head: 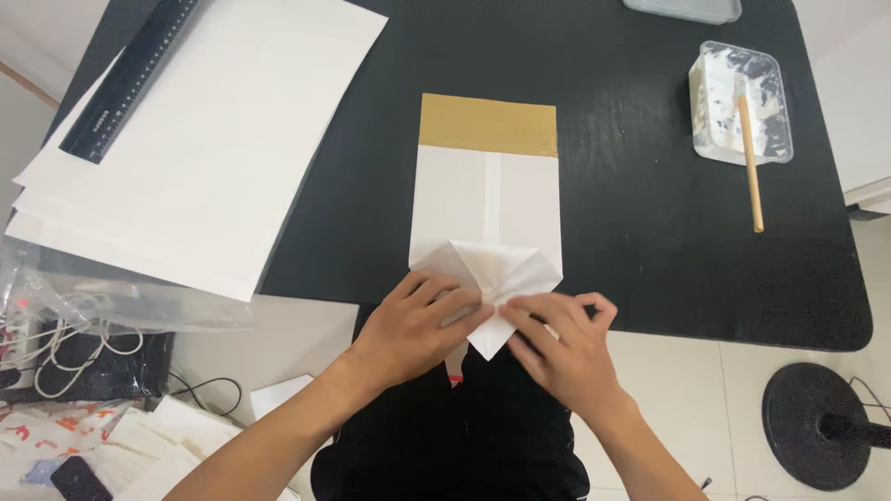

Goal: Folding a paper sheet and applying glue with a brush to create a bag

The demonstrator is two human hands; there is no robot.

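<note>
Both hands press flat on the near end of a white paper bag [484, 209] that lies on the black counter [650, 232], its far end banded in tan. The left hand [422, 325] has its fingers spread over the left flap of the folded bottom, and the right hand [566, 348] pinches and smooths the right flap, thumb and fingers closed lightly on the paper edge. The bag's body looks already formed, with a centre seam running down its length; the near end is opened into a diamond with a point hanging just past the counter edge, so the bottom fold seems part done and not yet closed or glued. To the far right sits a clear tub of white paste [742, 100] with a wooden stick [750, 162] resting in it, well apart from the bag. To the far left lies a stack of white sheets [204, 139] with a black ruler [135, 74] on top
</note>
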